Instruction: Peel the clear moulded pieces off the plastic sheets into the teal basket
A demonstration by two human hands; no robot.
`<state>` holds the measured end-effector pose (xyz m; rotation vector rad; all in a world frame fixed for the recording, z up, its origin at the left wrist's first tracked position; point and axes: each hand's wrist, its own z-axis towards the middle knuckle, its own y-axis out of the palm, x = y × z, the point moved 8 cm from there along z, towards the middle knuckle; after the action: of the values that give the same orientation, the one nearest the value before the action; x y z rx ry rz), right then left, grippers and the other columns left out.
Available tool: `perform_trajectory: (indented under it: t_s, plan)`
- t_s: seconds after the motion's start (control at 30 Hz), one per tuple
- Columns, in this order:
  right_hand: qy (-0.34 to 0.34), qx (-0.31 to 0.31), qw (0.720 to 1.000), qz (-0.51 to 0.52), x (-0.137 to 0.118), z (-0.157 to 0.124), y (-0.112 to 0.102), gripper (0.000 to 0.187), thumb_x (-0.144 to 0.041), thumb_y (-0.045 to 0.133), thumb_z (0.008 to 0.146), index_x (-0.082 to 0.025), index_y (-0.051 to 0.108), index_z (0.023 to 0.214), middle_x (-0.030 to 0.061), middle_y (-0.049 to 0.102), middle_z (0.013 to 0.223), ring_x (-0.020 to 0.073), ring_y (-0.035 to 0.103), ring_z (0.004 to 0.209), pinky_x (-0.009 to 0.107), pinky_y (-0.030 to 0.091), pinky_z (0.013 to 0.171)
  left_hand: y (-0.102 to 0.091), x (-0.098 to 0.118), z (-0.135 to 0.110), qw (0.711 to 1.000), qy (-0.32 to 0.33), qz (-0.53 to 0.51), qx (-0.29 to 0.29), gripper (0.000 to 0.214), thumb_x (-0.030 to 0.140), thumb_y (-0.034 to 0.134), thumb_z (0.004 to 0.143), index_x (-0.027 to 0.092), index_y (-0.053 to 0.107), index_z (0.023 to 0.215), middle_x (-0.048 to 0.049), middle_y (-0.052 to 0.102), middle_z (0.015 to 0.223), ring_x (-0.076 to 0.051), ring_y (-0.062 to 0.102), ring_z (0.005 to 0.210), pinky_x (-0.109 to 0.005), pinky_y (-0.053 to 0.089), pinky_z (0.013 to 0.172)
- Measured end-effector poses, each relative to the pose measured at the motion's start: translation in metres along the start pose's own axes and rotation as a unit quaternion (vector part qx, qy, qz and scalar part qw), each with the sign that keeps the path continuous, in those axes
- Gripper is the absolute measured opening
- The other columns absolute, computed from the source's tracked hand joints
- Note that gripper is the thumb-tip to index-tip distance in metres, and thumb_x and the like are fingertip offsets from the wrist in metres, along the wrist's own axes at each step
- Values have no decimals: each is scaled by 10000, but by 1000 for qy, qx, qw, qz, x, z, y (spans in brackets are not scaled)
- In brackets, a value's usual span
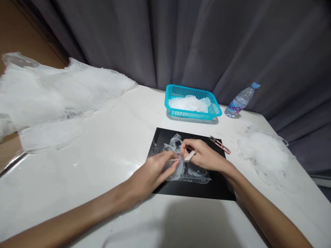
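Observation:
Over the black mat [193, 192], my left hand [159, 167] pinches the edge of a translucent, sheer whitish piece [198, 176] between thumb and fingers. Close beside it, my right hand [200, 153] is closed around a flat, pale tool [190, 156], whose kind I cannot make out. The fingertips of both hands nearly meet over the crumpled middle of the sheer piece. Part of that piece spreads flat on the mat to the right, and a loop of it rises behind my fingers. Pink-handled thread snips [223, 147] lie at the mat's upper right corner.
A blue basket [192, 114] holding white sheer pieces stands behind the mat. To its right is a water bottle [239, 102]. A large white sheer heap [59, 93] covers the table's left back; a smaller pile [263, 155] lies right. A dark curtain [181, 41] hangs behind.

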<state>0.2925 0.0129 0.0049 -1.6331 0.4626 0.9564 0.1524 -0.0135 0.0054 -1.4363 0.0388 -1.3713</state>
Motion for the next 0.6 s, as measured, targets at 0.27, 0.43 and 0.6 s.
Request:
perform_trajectory:
  t_s: [0.27, 0.43, 0.6]
  plan:
    - [27, 153, 981, -117, 19, 2, -35, 91, -198, 567, 940, -209, 634, 880, 38, 695, 926, 199, 617, 856, 315, 408, 770, -9, 13, -3, 997, 43, -69, 7, 153, 239, 527, 1080, 199, 655, 1153, -45, 751, 1030, -163, 723, 924, -276, 579, 828]
    - [-60, 176, 982, -39, -16, -12, -62, 155, -364, 613, 1014, -228, 679, 978, 34, 670, 949, 178, 541, 775, 317, 416, 726, -26, -18, 4, 980, -52, -185, 47, 159, 301, 581, 1061, 223, 690, 1146, -33, 780, 1110, -173, 745, 1016, -299, 577, 919]
    - [-133, 23, 991, -15, -50, -23, -40, 194, -406, 795, 909, -257, 709, 998, 17, 696, 940, 194, 592, 873, 327, 452, 777, -20, -20, -1, 972, -63, -216, 63, 140, 305, 603, 1050, 222, 693, 1116, -26, 783, 1097, -172, 749, 1037, -298, 583, 939]
